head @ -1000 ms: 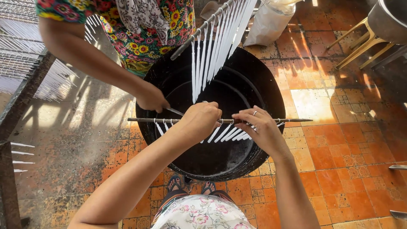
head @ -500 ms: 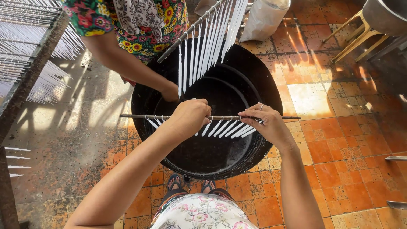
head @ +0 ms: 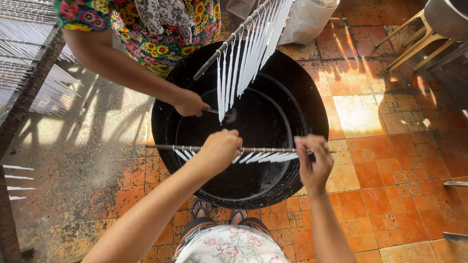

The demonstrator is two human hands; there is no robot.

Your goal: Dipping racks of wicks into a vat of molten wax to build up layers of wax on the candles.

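Left hand [head: 222, 146] gripping the thin rod [head: 273, 150] mid-length, right hand [head: 313, 160] pinching its end, white candles [head: 265, 157] hanging over the black pan [head: 312, 97], co-worker's hand [head: 190, 103] holding a ladle [head: 225, 114]

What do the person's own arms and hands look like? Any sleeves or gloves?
Both arms are bare, with no sleeves and no gloves. The left hand shows no jewellery. The right hand shows none either from this angle. No watch or bracelet on either wrist.
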